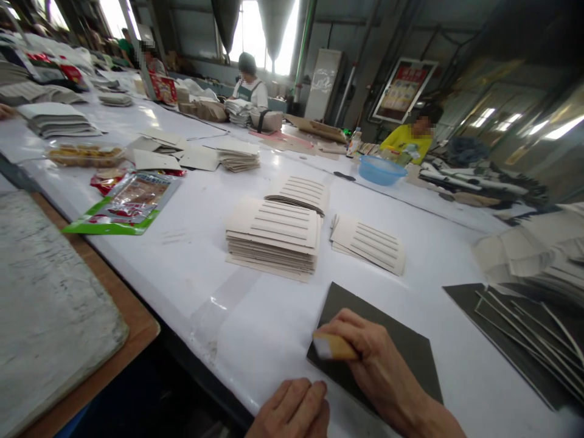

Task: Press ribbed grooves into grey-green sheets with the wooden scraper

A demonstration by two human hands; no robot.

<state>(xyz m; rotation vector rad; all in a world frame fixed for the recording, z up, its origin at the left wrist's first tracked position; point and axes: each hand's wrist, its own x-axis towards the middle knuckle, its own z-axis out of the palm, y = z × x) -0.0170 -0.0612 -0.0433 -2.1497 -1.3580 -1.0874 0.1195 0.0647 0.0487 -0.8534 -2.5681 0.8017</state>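
Observation:
My right hand (365, 347) is closed around a yellow block-like tool (335, 347) with a pale end. The tool is slightly blurred, and I cannot make out its exact kind. Hand and tool are over a dark grey-green sheet (410, 334) lying on the white table. At the table's near edge, left of that sheet, is my left hand (294, 410). Its fingers are bent and pressed together, and whatever is under them is hidden. Beyond the sheet stands a stack of pale cards with slots (274, 237). A smaller group of slotted cards (369, 243) lies to its right.
At right, a dark sheet (497, 328) bears several thin pale strips (524, 322). Green-edged food packets (132, 204) and a clear food tray (84, 154) lie left. A blue basin (381, 170) stands farther back. Co-workers sit across the table; a pale board (55, 304) is near left.

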